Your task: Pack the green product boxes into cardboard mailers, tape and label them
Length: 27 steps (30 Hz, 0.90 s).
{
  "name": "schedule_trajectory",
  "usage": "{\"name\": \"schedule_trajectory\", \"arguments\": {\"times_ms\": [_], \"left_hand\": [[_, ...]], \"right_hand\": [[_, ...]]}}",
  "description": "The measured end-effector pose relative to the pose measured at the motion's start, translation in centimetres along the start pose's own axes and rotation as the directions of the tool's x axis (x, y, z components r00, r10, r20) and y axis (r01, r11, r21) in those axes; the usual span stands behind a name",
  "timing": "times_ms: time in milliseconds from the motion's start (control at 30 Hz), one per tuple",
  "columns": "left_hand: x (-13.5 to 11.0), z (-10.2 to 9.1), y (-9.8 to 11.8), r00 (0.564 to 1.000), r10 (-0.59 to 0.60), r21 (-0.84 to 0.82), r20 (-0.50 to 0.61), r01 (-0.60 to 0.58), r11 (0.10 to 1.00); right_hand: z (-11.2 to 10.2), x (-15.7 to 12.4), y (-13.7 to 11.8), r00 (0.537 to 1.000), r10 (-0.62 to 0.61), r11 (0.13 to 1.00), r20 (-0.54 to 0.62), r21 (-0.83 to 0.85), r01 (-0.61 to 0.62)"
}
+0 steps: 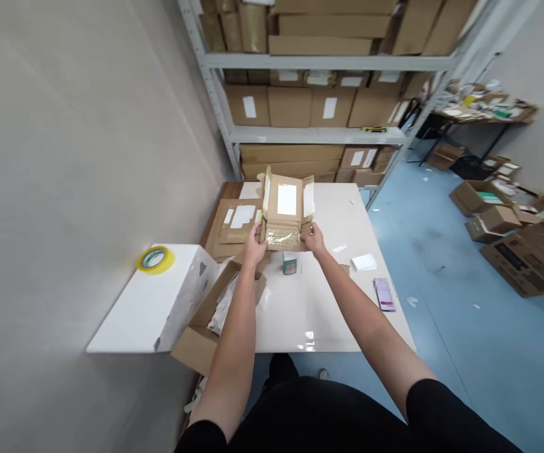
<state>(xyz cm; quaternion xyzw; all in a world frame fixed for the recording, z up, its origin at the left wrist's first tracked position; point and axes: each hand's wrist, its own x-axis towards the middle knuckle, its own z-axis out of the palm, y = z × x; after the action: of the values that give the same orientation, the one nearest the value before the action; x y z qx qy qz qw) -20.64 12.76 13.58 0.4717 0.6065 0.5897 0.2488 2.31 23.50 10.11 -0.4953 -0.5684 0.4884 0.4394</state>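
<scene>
Both my hands hold an opened-out cardboard box [283,217] above the far part of the table. Its side flaps stand partly up, a white label sits on its middle panel, and shiny tape crosses the near end. My left hand [255,246] grips the near left corner, fingers closed on the cardboard. At the near right corner, my right hand [315,239] is closed on the edge. Just below the box, a small green and white box [289,264] stands on the table. Flattened cardboard with labels [238,220] lies left of my left hand.
An open carton with white paper [200,340] leans at the table's left edge. Yellow tape [155,259] rests on a white block [134,308]. White paper slips [364,262] and a purple item [384,294] lie right on the table [328,314]. Shelving [319,134] stands behind; cartons [531,251] sit on the floor.
</scene>
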Motion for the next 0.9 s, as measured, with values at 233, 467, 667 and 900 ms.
{"name": "schedule_trajectory", "arguments": {"times_ms": [233, 467, 667, 900], "left_hand": [[-8.4, 8.6, 2.5, 0.985, -0.109, -0.046, 0.131, 0.116, 0.992], [-15.8, 10.6, 0.7, 0.923, -0.301, 0.046, 0.241, 0.299, 0.953], [-19.1, 9.6, -1.7, 0.842, -0.432, 0.177, 0.324, 0.395, 0.902], [-20.8, 9.4, -6.1, 0.748, -0.549, 0.167, 0.372, 0.528, 0.832]], "right_hand": [[-11.8, -8.6, 2.1, 0.995, 0.075, 0.996, -0.072, -0.037, -0.078], [-17.4, -15.3, 6.2, 0.942, 0.270, 0.929, 0.198, 0.203, -0.309], [-15.1, -20.0, 12.2, 0.902, 0.426, 0.890, -0.070, 0.211, -0.404], [-12.0, -23.1, 16.4, 0.845, 0.534, 0.845, -0.038, 0.063, -0.531]]}}
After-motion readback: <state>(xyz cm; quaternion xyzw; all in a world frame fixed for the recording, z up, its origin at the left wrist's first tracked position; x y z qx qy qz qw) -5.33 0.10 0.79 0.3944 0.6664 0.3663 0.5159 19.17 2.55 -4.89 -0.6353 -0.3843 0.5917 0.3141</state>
